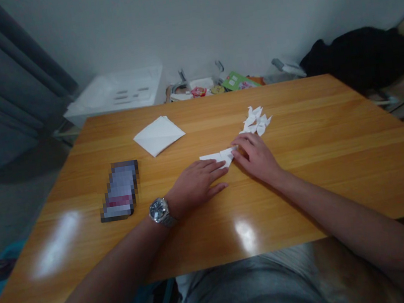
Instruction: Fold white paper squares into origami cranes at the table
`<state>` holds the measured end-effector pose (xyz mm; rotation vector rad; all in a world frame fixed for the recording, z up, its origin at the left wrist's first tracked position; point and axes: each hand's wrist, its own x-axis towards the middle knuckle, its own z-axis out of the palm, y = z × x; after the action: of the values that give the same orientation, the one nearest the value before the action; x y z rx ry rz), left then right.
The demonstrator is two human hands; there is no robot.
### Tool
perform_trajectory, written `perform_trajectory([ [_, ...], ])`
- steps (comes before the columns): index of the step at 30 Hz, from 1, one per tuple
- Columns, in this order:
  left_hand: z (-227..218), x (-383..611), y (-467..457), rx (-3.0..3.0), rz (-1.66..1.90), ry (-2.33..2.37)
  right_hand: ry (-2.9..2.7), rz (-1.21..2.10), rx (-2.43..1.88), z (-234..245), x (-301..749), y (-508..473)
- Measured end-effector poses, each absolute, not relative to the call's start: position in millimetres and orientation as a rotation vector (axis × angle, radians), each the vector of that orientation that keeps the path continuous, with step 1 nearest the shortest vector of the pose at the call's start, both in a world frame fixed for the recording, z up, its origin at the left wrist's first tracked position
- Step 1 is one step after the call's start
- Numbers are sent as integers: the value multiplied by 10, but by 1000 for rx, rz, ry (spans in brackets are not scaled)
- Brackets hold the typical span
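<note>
A small white piece of folded paper (227,155) lies on the wooden table in front of me. My left hand (198,183), with a metal watch at its wrist, rests flat over the left part of the paper, fingers stretched out. At the paper's right end, my right hand (256,156) has thumb and fingers pinched together on the pointed tip. Part of the paper is hidden under my left fingers. Just beyond my right hand sits a small cluster of pointed folded paper shapes (257,121).
Flat white paper sheets (159,135) lie at the back left of the table (318,125). A phone (120,191), blurred by pixels, is to the left. Behind the table edge are a white box (121,90), a green packet (239,80) and dark cloth (357,57).
</note>
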<state>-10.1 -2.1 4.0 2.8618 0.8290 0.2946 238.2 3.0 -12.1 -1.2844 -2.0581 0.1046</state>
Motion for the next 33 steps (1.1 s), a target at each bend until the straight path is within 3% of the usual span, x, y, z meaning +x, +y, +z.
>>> perform_trajectory([
  [12, 7, -146, 19, 2837, 306, 837, -2625, 107, -972, -118, 2562, -3],
  [33, -16, -137, 5, 2832, 287, 874, -2673, 85, -1009, -124, 2555, -34],
])
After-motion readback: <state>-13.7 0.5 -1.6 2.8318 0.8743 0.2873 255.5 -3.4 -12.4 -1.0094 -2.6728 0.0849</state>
